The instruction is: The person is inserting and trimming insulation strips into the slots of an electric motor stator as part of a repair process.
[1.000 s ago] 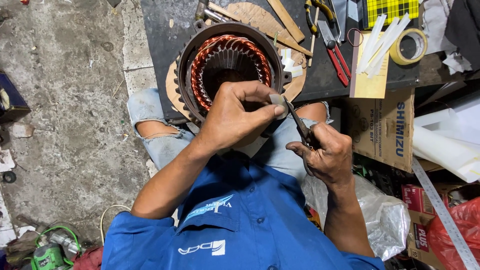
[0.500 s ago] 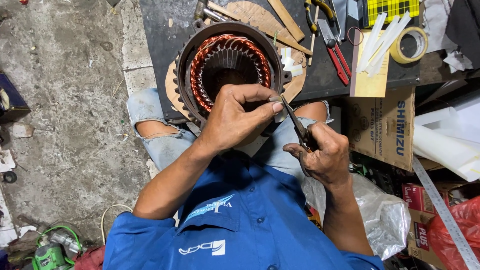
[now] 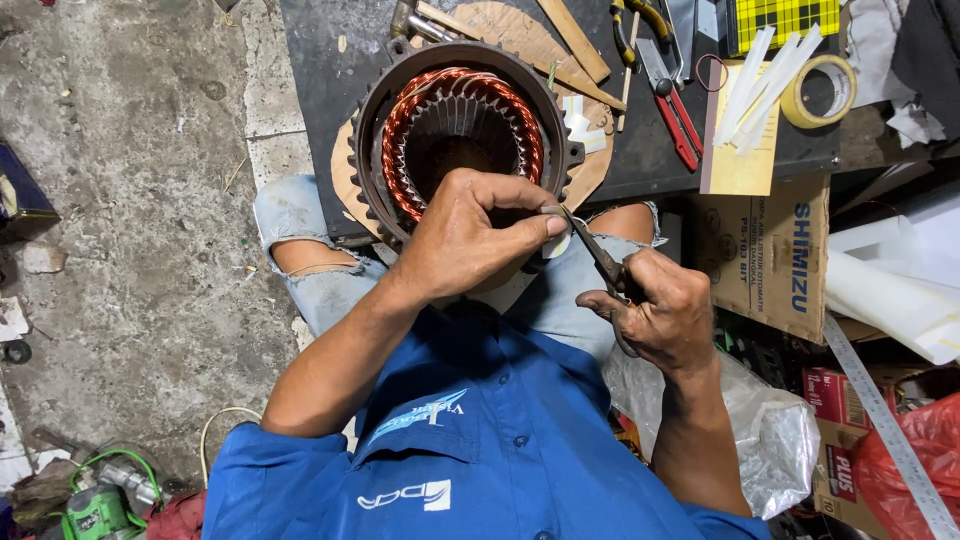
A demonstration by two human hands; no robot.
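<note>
Copper-orange windings (image 3: 405, 150), yellow tape roll (image 3: 818, 90)

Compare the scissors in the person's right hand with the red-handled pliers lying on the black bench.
The scissors are gripped in the right hand; the red-handled pliers lie loose on the bench, untouched. The scissors' handles are hidden in the grip, while the pliers' red handles show plainly. The scissors' dark blades point at a small white strip pinched by the left hand; the pliers point at nothing in use. Both are two-bladed, pivoted hand tools.

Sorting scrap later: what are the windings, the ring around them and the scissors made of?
Windings: bare copper by the reddish-orange shine. Ring: probably iron or steel, dull brown and toothed. Scissors in the right hand: dark metal, likely steel.
</note>
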